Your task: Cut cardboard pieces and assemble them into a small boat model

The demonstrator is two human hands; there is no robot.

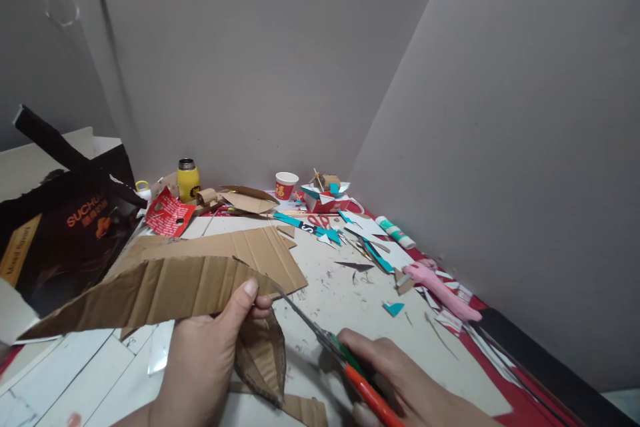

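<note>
My left hand (207, 353) grips a long strip of brown corrugated cardboard (150, 297), thumb on top near its right end. A loose flap of the same cardboard (263, 357) hangs below my fingers. My right hand (400, 380) holds scissors with orange and green handles (350, 363). Their blades point up-left and meet the cardboard's edge by my left thumb.
A larger cardboard sheet (265, 250) lies behind. Farther back stand a yellow bottle (188, 180), a red paper cup (286, 185), a red box with scraps (327, 200) and a glue tube (395, 232). A pink tool (440, 290) lies right. A dark printed box (60, 233) stands left. Grey walls enclose the corner.
</note>
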